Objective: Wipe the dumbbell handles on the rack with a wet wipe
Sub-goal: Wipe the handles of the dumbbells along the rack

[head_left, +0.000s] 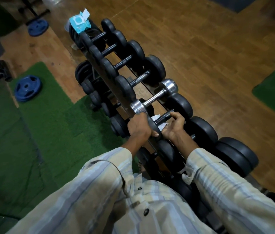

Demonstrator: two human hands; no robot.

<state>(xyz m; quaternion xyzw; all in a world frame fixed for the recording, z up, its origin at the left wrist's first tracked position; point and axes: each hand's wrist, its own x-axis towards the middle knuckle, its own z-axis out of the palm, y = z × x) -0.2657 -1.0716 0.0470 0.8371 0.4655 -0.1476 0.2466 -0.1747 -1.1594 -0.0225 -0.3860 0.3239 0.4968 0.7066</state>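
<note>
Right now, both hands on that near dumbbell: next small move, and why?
Probably slide the right hand with the wet wipe along the handle toward the far head: the wipe sits bunched at the near end, and the left hand steadies the near head.

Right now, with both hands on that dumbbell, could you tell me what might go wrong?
1. The right hand wipes the handle in a narrow gap between heads; fingers could get pinched.
2. The left hand grips the head; if the dumbbell rolls, it may knock the chrome dumbbell beside it.
3. The wipe looks bunched, so part of the handle may be missed.
</note>
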